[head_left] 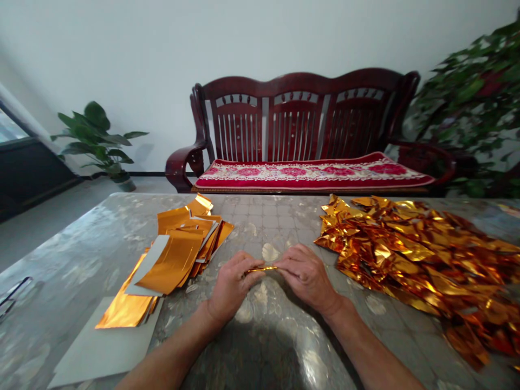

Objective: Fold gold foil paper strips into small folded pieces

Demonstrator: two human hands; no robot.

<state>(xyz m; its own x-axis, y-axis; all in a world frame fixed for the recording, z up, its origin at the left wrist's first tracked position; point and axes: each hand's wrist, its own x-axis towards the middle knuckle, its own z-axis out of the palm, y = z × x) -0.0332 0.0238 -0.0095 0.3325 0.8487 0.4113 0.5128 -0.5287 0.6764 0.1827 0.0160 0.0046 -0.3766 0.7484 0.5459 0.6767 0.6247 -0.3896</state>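
A narrow strip of gold foil paper [263,268], seen nearly edge-on, is stretched between my two hands above the middle of the table. My left hand [232,281] pinches its left end with thumb and fingers. At the right end, my right hand [309,277] closes on it the same way, most of its fingertips hidden. Left of my hands lies a loose stack of flat gold foil sheets [173,257], some with the pale back showing. To the right spreads a large heap of folded gold foil pieces [390,249].
The table [268,216] has a grey patterned cover. Pale flat sheets [109,352] lie under the stack's near end. Glasses [15,292] rest at the left edge. Behind stand a dark wooden bench [300,127] with a red cushion [309,172] and potted plants [99,141].
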